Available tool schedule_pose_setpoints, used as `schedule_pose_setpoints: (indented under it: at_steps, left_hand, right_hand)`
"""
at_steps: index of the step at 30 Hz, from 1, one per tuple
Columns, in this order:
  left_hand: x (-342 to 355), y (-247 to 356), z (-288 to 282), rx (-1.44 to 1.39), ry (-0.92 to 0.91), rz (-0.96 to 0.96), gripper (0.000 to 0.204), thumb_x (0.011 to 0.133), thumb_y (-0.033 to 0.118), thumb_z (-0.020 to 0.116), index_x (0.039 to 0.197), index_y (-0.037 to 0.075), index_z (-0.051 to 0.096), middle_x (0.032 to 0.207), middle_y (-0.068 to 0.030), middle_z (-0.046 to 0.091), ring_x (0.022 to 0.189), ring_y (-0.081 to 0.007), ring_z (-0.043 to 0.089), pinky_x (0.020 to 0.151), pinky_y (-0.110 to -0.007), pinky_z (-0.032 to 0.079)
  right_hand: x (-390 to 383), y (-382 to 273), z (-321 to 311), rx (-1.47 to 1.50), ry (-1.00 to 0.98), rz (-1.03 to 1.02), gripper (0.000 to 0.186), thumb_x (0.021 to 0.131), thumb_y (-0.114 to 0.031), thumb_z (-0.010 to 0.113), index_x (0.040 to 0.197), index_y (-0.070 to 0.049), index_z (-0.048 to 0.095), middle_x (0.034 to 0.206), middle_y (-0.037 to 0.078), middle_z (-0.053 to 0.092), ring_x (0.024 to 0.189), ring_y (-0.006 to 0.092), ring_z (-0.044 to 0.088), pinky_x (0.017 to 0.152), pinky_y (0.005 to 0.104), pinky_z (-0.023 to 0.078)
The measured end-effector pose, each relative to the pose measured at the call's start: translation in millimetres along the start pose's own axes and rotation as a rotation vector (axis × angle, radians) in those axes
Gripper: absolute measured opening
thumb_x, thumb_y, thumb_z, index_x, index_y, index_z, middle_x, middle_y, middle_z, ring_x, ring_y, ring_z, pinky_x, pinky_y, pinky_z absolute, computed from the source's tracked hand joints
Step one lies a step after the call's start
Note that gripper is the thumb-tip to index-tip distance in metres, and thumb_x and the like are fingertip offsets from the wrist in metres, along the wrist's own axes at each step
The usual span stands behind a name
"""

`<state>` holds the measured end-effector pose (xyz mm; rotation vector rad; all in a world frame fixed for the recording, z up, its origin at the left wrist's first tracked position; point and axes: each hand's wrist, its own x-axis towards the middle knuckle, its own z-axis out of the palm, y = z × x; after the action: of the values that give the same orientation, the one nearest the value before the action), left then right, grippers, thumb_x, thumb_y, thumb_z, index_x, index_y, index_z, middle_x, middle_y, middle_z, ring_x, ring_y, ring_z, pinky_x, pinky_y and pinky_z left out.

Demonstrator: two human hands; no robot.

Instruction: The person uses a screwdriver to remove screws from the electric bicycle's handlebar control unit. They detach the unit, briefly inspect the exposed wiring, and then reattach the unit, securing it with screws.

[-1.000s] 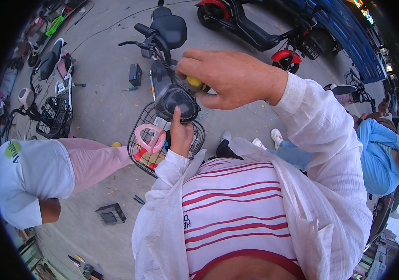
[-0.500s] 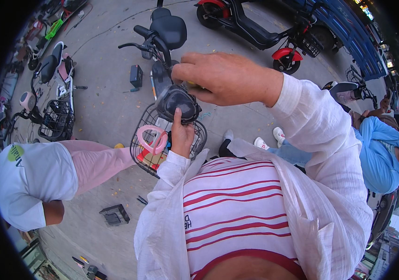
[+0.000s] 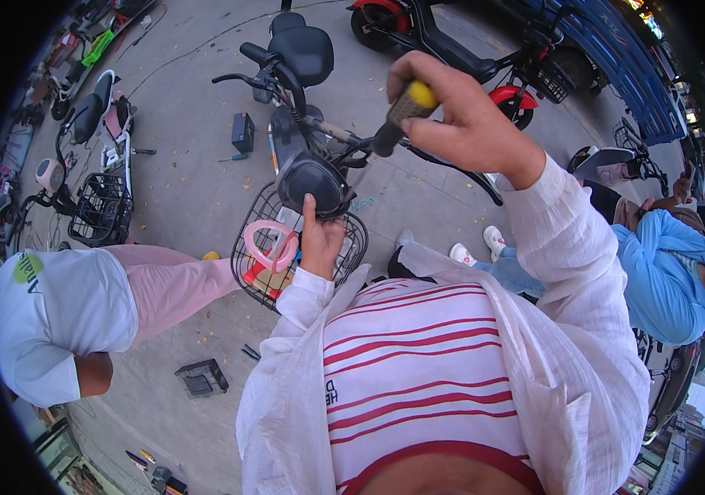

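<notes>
My left hand [image 3: 320, 246] grips the lower edge of a rounded black headlight housing [image 3: 309, 183] on an electric scooter, thumb on its face. My right hand [image 3: 459, 115] is raised to the right of it, fingers wrapped round a screwdriver [image 3: 387, 138] with a yellow and black handle. Its thin shaft slants down toward the right side of the housing; whether the tip touches a screw there I cannot tell. Below the housing hangs a wire basket [image 3: 358, 235], holding a pink ring-shaped item [image 3: 258, 257] and red and yellow things. Behind the housing are the handlebar [image 3: 266, 58] and black seat [image 3: 303, 51].
A black battery box [image 3: 242, 132] stands on the ground beyond the scooter. At left a person in pink trousers [image 3: 175, 285] bends near a second scooter [image 3: 92, 115]; at right sits someone in light blue [image 3: 666, 272]. A black tray [image 3: 202, 379] lies at lower left.
My right hand has moved right and up, away from the housing, and the screwdriver in it now shows. My left hand stays on the housing.
</notes>
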<state>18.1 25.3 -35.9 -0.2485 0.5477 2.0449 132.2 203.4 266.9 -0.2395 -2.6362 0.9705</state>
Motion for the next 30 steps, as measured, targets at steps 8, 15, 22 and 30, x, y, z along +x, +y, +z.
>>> schedule_pose_setpoints:
  at_steps: [8,15,22,30]
  left_hand:
    - [-3.8,4.2,-4.4,-0.011,0.003,-0.029,0.056,0.099,0.041,0.059,0.140,0.004,0.046,0.137,-0.0125,0.056,0.126,-0.0273,0.053,0.110,-0.043,0.042]
    - [-3.2,7.9,-26.9,0.084,0.027,-0.033,0.054,0.102,0.042,0.051,0.138,0.002,0.047,0.136,-0.0124,0.056,0.122,-0.0264,0.055,0.109,-0.042,0.042]
    - [-1.3,15.6,-51.5,0.232,0.150,0.001,0.037,0.101,0.033,0.057,0.123,0.004,0.058,0.119,-0.0083,0.065,0.113,-0.0210,0.059,0.105,-0.037,0.043]
    - [-9.9,11.1,-29.6,0.351,0.135,0.171,0.034,0.102,0.028,0.056,0.125,0.003,0.057,0.120,-0.0070,0.065,0.112,-0.0195,0.060,0.102,-0.036,0.045]
  right_hand:
    - [-28.7,14.6,72.2,0.332,0.073,0.187,0.026,0.078,-0.011,0.064,0.101,0.000,0.064,0.087,0.014,0.064,0.078,0.0257,0.062,0.071,0.0347,0.049]
    - [-44.3,120.9,185.5,0.093,-0.098,0.408,0.039,0.081,-0.022,0.076,0.112,0.001,0.066,0.096,0.017,0.070,0.082,0.0227,0.068,0.075,0.0336,0.054]
    - [-42.8,145.3,228.7,0.285,-0.171,0.496,0.035,0.079,-0.022,0.078,0.103,0.001,0.066,0.097,0.019,0.070,0.088,0.0301,0.070,0.077,0.0391,0.054]
    - [-52.0,143.4,241.5,0.199,-0.134,0.335,0.034,0.077,-0.022,0.076,0.102,-0.002,0.066,0.095,0.020,0.070,0.090,0.0400,0.067,0.078,0.0451,0.053]
